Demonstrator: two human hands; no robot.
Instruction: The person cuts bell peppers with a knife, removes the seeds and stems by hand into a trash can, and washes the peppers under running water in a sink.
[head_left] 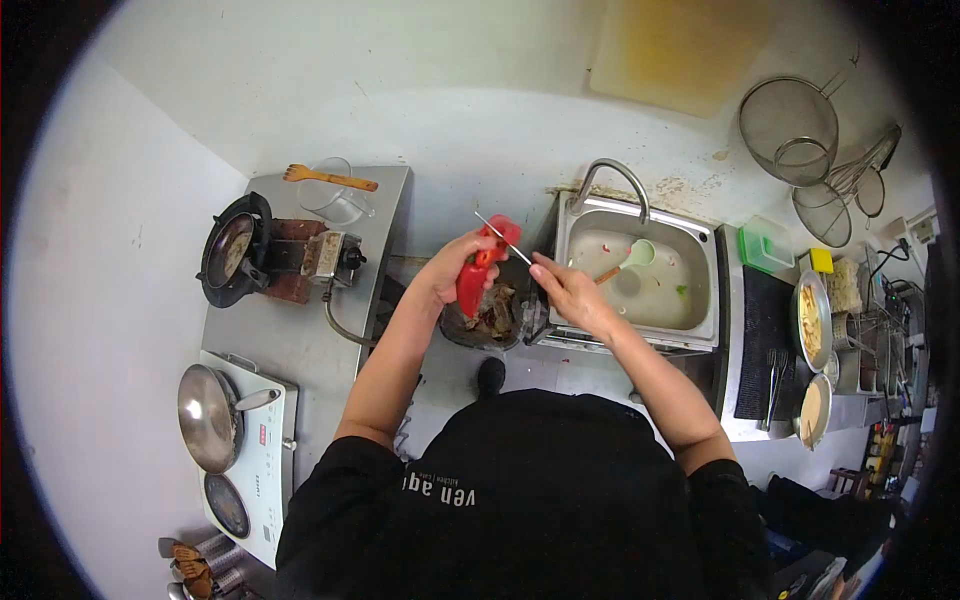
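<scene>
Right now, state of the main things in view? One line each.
Left hand, closed around red pepper.
Right hand, gripping knife.
Red pepper, held up, bin below.
Knife, crossing red pepper in view.
Bin, open, scraps inside.
Sink, holding cloudy water.
Ladle, lying in sink.
Tap, no stream visible.
Wok, on white cooker, no food visible.
Metal bowl, holding pale pieces.
</scene>
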